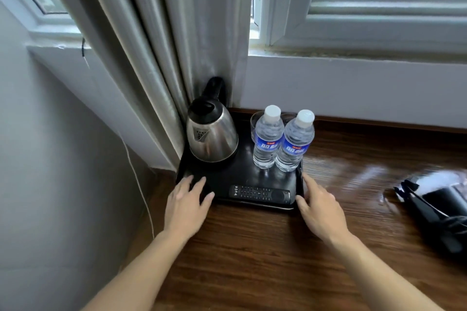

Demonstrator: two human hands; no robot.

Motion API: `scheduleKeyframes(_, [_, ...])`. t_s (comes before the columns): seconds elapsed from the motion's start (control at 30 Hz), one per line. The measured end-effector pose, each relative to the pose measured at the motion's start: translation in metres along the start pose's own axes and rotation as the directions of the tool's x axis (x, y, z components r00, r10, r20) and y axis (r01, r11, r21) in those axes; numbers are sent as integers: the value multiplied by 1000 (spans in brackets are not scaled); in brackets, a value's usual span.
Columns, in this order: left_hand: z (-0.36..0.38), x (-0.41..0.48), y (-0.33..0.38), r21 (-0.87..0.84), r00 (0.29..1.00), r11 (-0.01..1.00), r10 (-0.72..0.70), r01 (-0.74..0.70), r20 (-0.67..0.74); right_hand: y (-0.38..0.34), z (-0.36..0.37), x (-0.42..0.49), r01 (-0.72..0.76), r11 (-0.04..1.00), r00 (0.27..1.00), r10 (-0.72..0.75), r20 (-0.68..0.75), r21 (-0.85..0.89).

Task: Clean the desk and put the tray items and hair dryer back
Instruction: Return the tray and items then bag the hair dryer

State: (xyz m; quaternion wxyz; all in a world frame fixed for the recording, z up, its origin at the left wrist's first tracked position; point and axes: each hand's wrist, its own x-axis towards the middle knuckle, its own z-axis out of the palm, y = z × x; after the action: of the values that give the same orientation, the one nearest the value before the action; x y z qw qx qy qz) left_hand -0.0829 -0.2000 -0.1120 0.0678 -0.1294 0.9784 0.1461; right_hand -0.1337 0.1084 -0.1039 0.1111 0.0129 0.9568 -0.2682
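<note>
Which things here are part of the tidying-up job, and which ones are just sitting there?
Part of the job: desk, black tray, kettle, two water bottles, remote, glass, hair dryer (blurred, far right).

Just there: curtain, window, white cable on the wall.

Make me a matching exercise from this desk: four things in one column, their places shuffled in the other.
1. kettle
2. remote control
3. water bottles
4. hair dryer

a. on the desk, right of the tray
b. tray's far left corner
c. flat along the tray's near edge
d. upright on the tray's right side

Pairs: 1-b, 2-c, 3-d, 4-a
</note>
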Motion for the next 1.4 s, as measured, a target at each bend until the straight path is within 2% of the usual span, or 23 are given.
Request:
scheduleKeyframes(0.17, [-14, -24, 15, 50, 991, 999, -16, 10, 131, -10, -19, -26, -76, 985, 985, 98, 142, -155])
scheduleKeyframes(0.3, [-33, -40, 47, -25, 980, 1000, 5, 0, 197, -6, -56, -57, -141, 969, 962, 182, 203, -201])
scheduleKeyframes(0.6, [-43, -79, 168, -165, 925, 975, 194, -147, 326, 47, -128, -108, -222, 958, 960, 247, 132, -180])
scheduleKeyframes(0.8, [-8, -103, 255, -179, 865, 959, 276, -219, 419, 138, -175, -124, -262, 956, 959, 273, 71, -136])
scheduleKeyframes(0.97, [27, -116, 336, -211, 853, 959, 265, -187, 450, 245, -228, -122, -328, 941, 944, 322, -71, -83])
scheduleKeyframes(1.1, [47, -127, 390, -245, 850, 957, 254, -153, 462, 324, -268, -110, -481, 873, 874, 470, -126, -81])
scheduleKeyframes(1.17, [50, -136, 411, -265, 856, 954, 249, -137, 453, 352, -279, -102, -579, 813, 811, 569, -135, -49])
scheduleKeyframes(1.3, [49, -149, 442, -305, 883, 948, 216, -88, 416, 395, -287, -84, -786, 618, 617, 786, -37, 32])
scheduleKeyframes(1.4, [46, -154, 448, -324, 897, 944, 198, -65, 395, 412, -286, -77, -834, 544, 548, 835, 41, 90])
